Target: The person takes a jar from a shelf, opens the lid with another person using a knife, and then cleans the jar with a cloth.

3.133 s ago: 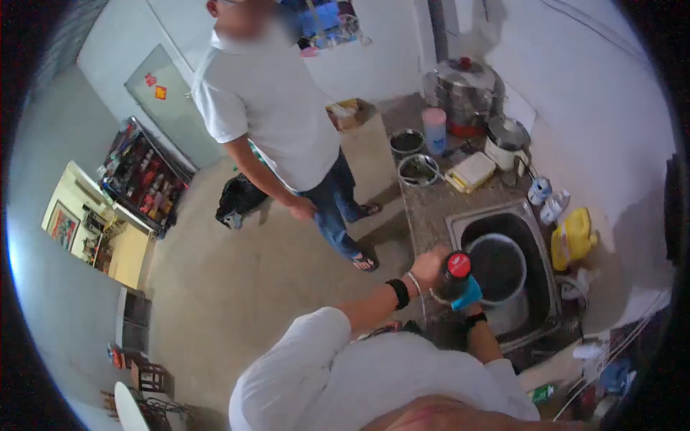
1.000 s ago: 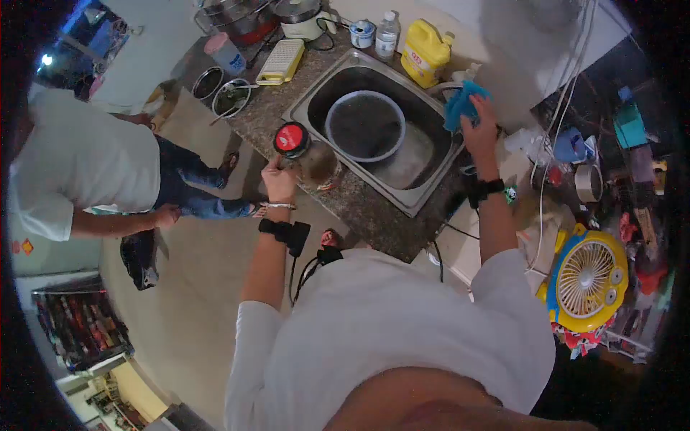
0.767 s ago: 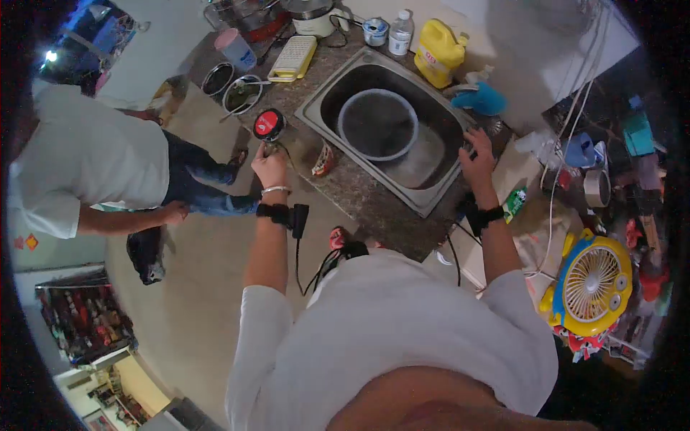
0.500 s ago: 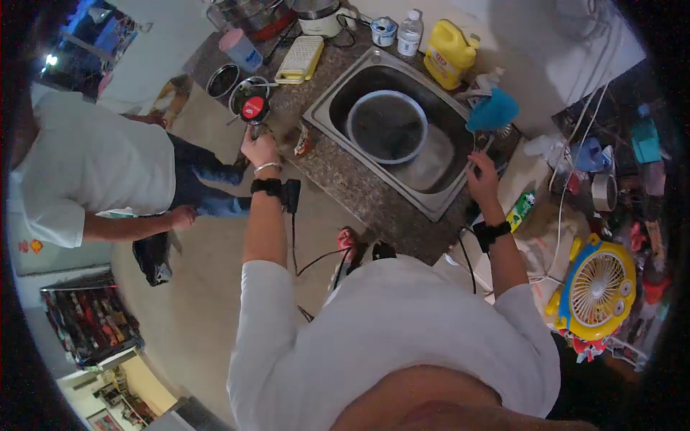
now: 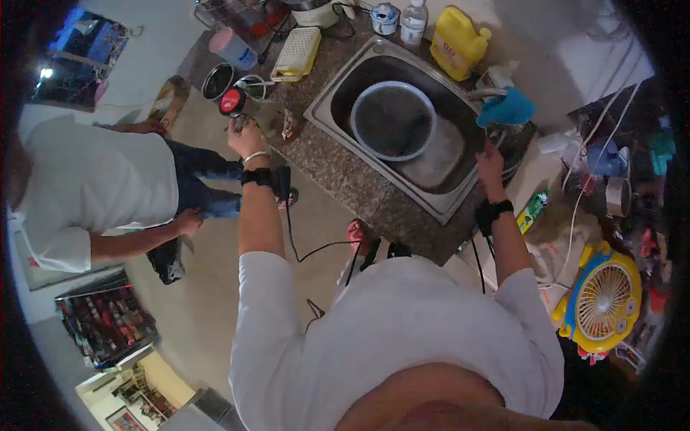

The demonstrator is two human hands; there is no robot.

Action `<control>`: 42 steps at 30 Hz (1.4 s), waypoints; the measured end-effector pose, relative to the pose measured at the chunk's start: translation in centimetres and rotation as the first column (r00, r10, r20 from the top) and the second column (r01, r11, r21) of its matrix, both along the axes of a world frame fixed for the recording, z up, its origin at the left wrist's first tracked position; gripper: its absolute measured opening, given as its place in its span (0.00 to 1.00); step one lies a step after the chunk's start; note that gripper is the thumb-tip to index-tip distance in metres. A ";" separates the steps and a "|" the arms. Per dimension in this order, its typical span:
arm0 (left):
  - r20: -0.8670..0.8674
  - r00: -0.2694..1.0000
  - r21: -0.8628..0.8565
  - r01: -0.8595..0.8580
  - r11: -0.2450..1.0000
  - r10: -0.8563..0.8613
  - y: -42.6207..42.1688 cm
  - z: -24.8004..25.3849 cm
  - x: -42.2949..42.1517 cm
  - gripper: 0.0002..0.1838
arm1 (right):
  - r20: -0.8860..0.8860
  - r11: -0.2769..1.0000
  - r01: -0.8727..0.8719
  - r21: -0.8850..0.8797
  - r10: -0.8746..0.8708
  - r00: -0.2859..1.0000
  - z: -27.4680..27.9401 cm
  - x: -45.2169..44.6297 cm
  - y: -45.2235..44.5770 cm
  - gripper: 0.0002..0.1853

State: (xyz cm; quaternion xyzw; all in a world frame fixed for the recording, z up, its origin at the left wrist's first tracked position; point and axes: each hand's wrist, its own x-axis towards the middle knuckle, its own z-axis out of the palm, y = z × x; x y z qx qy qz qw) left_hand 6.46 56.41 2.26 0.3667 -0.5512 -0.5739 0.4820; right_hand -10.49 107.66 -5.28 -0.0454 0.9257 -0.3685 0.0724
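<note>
Left hand (image 5: 246, 138) grip clamped on red-lidded jar (image 5: 232, 102), at the surface's (image 5: 338, 176) front edge. Right hand (image 5: 491, 169) at sink (image 5: 375, 164) rim, near blue cloth (image 5: 507, 107) (grip: can't tell).

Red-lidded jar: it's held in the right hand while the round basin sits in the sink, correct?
Not quite: the head view shows the red-lidded jar in the left hand. The round basin does sit in the sink.
</note>
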 end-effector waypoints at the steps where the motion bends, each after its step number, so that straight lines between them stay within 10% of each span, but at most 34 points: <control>1: 0.003 0.999 0.011 0.045 0.999 -0.045 0.2 0.3 0.4 0.24 | -0.018 0.997 0.032 0.074 -0.031 0.999 -1.8 -1.1 0.4 0.28; 5: 0.273 0.959 0.012 0.071 0.997 -0.072 2.8 3.6 1.1 0.25 | -0.112 0.993 0.102 -0.065 -0.109 0.988 -5.4 -3.4 0.6 0.35; 6: 0.358 0.931 0.006 0.067 0.998 -0.064 3.0 3.5 1.1 0.25 | -0.066 0.937 0.128 -0.326 -0.158 0.985 -5.9 -3.5 0.4 0.36; 8: -0.002 0.985 -0.067 -0.171 0.983 0.171 2.1 0.0 1.7 0.25 | 0.000 0.810 0.157 -0.565 -0.190 0.982 -4.8 -2.8 -0.9 0.37; 11: 0.267 0.964 -0.112 0.034 0.993 -0.002 4.4 -4.1 5.3 0.19 | -0.247 0.810 0.140 -0.569 -0.331 0.911 -1.4 -1.5 -2.5 0.36; 13: 0.407 0.889 0.080 0.193 0.978 -0.209 7.4 -6.8 6.4 0.13 | -0.269 0.958 0.286 -0.010 -0.278 0.922 -3.8 -1.6 -1.4 0.36; 15: 0.118 0.926 0.619 0.213 0.756 -0.358 14.7 -4.6 3.3 0.09 | -0.231 0.960 0.255 -0.119 -0.276 0.933 -3.4 -1.1 -1.6 0.36; 23: -0.221 0.528 0.809 0.569 0.148 -0.820 29.3 -5.2 -12.1 0.10 | -0.354 0.996 0.081 0.040 -0.062 0.933 -3.7 -1.2 -1.8 0.36; 26: -0.103 0.389 0.556 0.785 0.272 -0.915 32.0 -7.5 -16.7 0.09 | -0.378 0.982 0.035 0.185 0.038 0.925 -2.6 -1.5 -2.0 0.37; 28: -0.400 0.613 0.834 0.552 0.006 -0.682 32.9 -7.9 -19.2 0.10 | -0.412 0.975 -0.049 0.218 0.138 0.901 -3.6 -1.7 -2.0 0.34; 35: -0.287 0.772 0.858 0.471 0.206 -0.567 32.6 -7.9 -22.8 0.14 | -0.467 0.980 0.019 0.200 0.079 0.881 -1.0 -1.3 -3.3 0.28; 38: -0.130 0.564 0.742 0.601 0.297 -0.815 31.9 -8.4 -22.8 0.19 | -0.292 0.996 -0.053 -0.074 0.029 0.956 -1.1 -1.4 -5.0 0.14; 40: 0.434 0.567 0.223 0.685 0.693 -0.700 32.3 -7.7 -22.6 0.17 | 0.234 0.824 0.081 -0.561 0.064 0.970 -2.0 -2.8 -7.1 0.09; 42: 0.438 0.726 -0.029 0.600 0.799 -0.529 31.6 -11.3 -22.8 0.14 | 0.373 0.579 0.262 -0.772 0.080 0.924 -1.1 -3.7 -9.3 0.08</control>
